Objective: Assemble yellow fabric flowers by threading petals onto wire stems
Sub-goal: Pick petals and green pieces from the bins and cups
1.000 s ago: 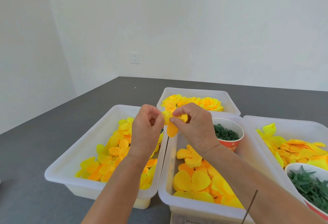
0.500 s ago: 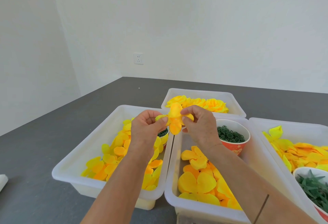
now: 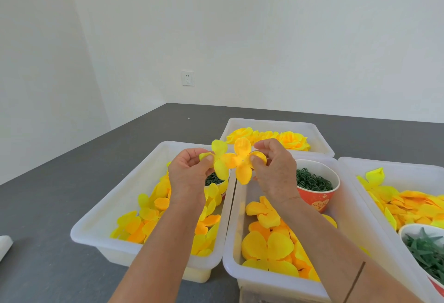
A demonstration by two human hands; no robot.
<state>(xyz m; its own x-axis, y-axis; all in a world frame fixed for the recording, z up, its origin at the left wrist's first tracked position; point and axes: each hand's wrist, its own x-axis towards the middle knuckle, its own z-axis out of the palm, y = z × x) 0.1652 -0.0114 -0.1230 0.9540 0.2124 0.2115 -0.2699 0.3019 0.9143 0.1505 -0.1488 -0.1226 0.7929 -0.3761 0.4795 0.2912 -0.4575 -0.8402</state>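
Note:
Above the bins I hold yellow fabric petal pieces (image 3: 236, 161) spread between both hands. My left hand (image 3: 189, 175) pinches the left piece by one lobe. My right hand (image 3: 274, 173) pinches the right lobe of the orange-centred four-lobed piece, whose small centre hole shows. The two pieces overlap in the middle. A thin dark wire stem (image 3: 355, 281) lies across my right forearm at the bottom right. Finished yellow flowers (image 3: 288, 138) fill the far bin.
White bins stand on the grey table: a left bin (image 3: 96, 221) of small petals, a middle bin (image 3: 230, 262) of larger petals, a right bin (image 3: 348, 182) of petals. A red paper cup (image 3: 317, 197) holds green rings; a bowl (image 3: 422, 249) holds green leaves.
The bunched petals have been pulled apart and spread flat into open four-lobed shapes. Both hands moved slightly apart and the view shifted a little.

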